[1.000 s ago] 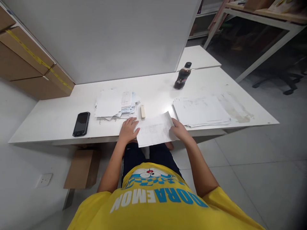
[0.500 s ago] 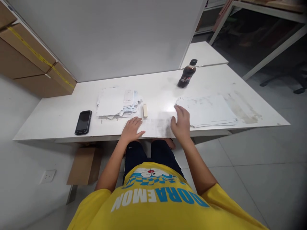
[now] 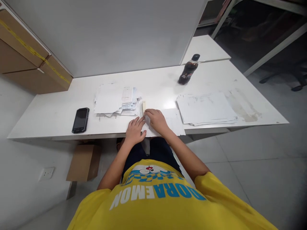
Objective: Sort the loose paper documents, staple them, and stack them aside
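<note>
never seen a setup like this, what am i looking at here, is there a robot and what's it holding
There is no robot: these are a person's two bare hands, seen from a camera worn on the head that looks forward and down. The white desk bears, from left to right, a phone, a messy pile of papers, a small cream block, a dark drink bottle and a paper stack. A loose sheet lies at the front edge. The left hand rests by the sheet's left end, and the right hand has its fingertips at the block's near end; whether they grip it is hard to tell.
</note>
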Demonstrator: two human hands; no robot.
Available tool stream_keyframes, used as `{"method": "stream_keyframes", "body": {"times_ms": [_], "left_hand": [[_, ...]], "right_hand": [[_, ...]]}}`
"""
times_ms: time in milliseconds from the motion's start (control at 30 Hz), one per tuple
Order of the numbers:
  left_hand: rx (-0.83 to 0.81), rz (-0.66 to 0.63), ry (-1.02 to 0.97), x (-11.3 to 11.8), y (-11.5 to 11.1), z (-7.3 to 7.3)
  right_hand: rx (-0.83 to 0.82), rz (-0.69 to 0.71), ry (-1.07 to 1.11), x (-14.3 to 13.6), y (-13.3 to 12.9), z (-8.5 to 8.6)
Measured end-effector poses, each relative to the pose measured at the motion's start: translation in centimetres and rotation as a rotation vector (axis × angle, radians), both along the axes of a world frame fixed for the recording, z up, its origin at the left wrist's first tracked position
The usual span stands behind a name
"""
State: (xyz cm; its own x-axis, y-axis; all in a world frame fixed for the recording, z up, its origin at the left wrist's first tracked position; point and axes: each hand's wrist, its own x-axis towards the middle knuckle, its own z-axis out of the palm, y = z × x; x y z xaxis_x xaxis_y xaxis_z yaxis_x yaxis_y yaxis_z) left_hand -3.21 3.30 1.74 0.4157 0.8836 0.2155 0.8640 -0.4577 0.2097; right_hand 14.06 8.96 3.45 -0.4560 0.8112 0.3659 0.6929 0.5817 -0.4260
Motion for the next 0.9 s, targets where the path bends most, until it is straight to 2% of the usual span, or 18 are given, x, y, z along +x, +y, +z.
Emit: {"method": "stream_keyframes", "body": {"times_ms": [200,400,667,800,900], "left_hand": [[-0.013,-0.045,-0.036,-0.5,0.2,0.2],[-0.009,-0.041,-0.021,-0.4,0.1,0.2],[-0.034,-0.031,-0.013,-0.4,0.1,-0.1],[0.001,-0.049,-0.025,-0.6,0.2,-0.3],[0.015,-0.051,-0.030,-0.7,0.3,-0.2]], "right_hand": [[-0.059,-0.073,-0.004,-0.5,0.0,0.0],[-0.105,-0.157,0.058,-1.4,-0.3,-0.5],[-0.139,-0.203,0.097,-1.8,-0.7,-0.6],[-0.180,-0.278,0.058,-2.5,-0.5,-0.3],[-0.187,-0.282,0.031,-2.8,-0.1,0.2]]}}
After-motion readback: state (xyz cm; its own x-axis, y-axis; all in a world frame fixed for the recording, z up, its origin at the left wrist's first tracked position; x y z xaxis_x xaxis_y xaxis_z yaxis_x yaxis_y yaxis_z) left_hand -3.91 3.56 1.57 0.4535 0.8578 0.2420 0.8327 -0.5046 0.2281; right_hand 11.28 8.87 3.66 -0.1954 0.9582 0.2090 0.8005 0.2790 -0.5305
